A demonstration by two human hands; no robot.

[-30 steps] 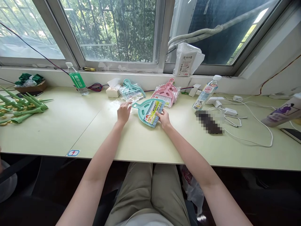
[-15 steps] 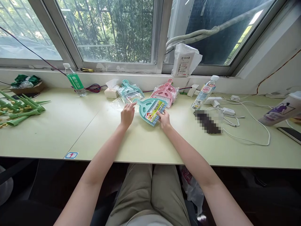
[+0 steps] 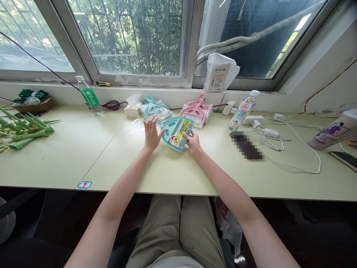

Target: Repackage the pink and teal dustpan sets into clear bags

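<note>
A teal dustpan-and-brush set (image 3: 173, 136) with a bright printed label is held slightly tilted above the table. My right hand (image 3: 193, 143) pinches its lower right edge between thumb and fingers. At its handle end, my left hand (image 3: 152, 134) has its fingers stretched out and the thumb apart, close to the dustpan; whether it touches the handle is hidden. Just behind lies another teal set (image 3: 153, 106) in clear plastic wrap. To the right of that, a pink dustpan-and-brush set (image 3: 196, 111) rests in its own clear wrapping.
A tissue pack (image 3: 132, 108) and a green-labelled bottle (image 3: 91, 97) stand at the back left. Green stalks (image 3: 26, 130) lie far left. On the right are a bottle (image 3: 243, 111), a blurred dark object (image 3: 247, 146), white cables (image 3: 302, 169) and a cup (image 3: 334, 130).
My left hand has loosened from the dustpan's handle and spread its fingers. The teal set has shifted slightly left and towards me in my right hand.
</note>
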